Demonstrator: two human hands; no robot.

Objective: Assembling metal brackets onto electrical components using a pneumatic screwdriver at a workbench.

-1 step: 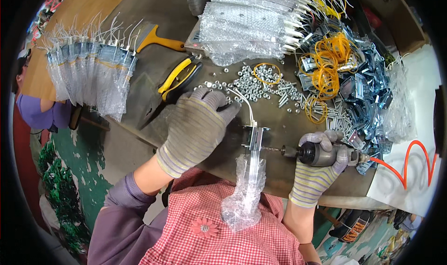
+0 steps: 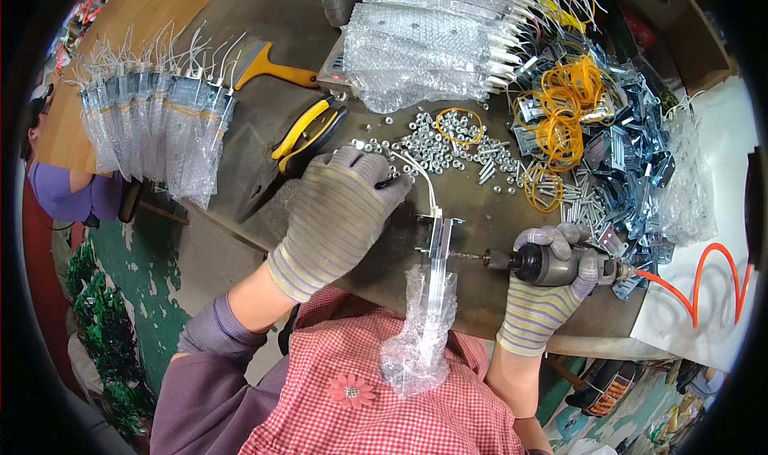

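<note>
My right hand (image 2: 552, 271), in a striped knit glove, is wrapped round a dark air drill (image 2: 548, 265) whose bit points left. The bit's tip meets the side of a metal bracket (image 2: 440, 235) on a slim metal part with two white wires. Bubble wrap (image 2: 420, 335) covers the part's lower end, which hangs over the table edge against my apron. My left hand (image 2: 340, 207), gloved too, is at the near left edge of a pile of nuts (image 2: 436, 145). Its fingers are curled in, thumb close to the forefinger; whatever they pinch is hidden.
Yellow-handled pliers (image 2: 308, 135) and a scraper (image 2: 276, 69) lie beyond my left hand. Wrapped parts stand in a stack (image 2: 424, 47) and a left-hand row (image 2: 156, 127). Screws (image 2: 584, 203), rubber bands (image 2: 568, 111) and brackets (image 2: 632, 159) crowd the right. An orange hose (image 2: 696, 287) trails from the drill.
My left hand has shifted very slightly at the edge of the nuts. The drill and the wrapped part stay where they were.
</note>
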